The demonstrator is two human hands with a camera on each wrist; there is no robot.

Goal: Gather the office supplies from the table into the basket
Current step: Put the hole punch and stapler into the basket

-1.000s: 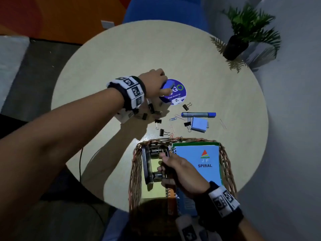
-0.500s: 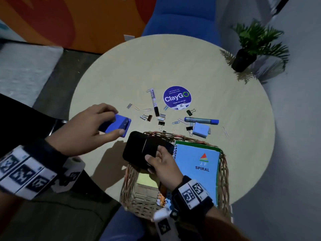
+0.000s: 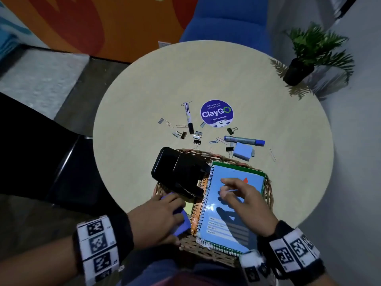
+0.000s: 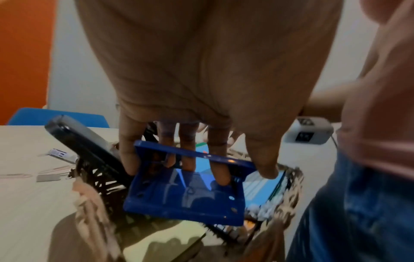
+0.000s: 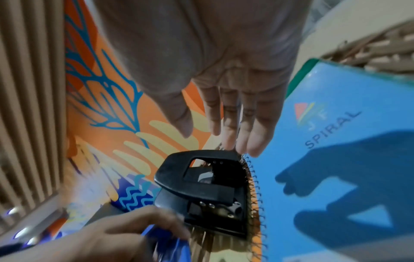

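My left hand (image 3: 165,211) (image 4: 197,170) grips a blue plastic tool (image 4: 186,200) (image 3: 182,222) by its sides, low over the near left part of the wicker basket (image 3: 268,193). A black hole punch (image 3: 179,172) (image 5: 201,186) leans tilted on the basket's far left rim. A blue spiral notebook (image 3: 226,223) (image 5: 336,159) lies in the basket's right half. Just above it hovers my right hand (image 3: 237,195) (image 5: 215,140), fingers straight and holding nothing. On the table beyond lie a blue marker (image 3: 244,140), a white and black marker (image 3: 189,120) and a pale blue pad (image 3: 242,151).
Several binder clips and paper clips are scattered on the round table (image 3: 144,89) just past the basket, around a purple ClayGo sticker (image 3: 216,113). A potted plant (image 3: 299,69) stands at the far right edge. A blue chair (image 3: 224,21) is behind the table.
My left hand carried the blue tool from the table left of the basket to low over it. My right hand let go of the black hole punch and moved over the notebook.
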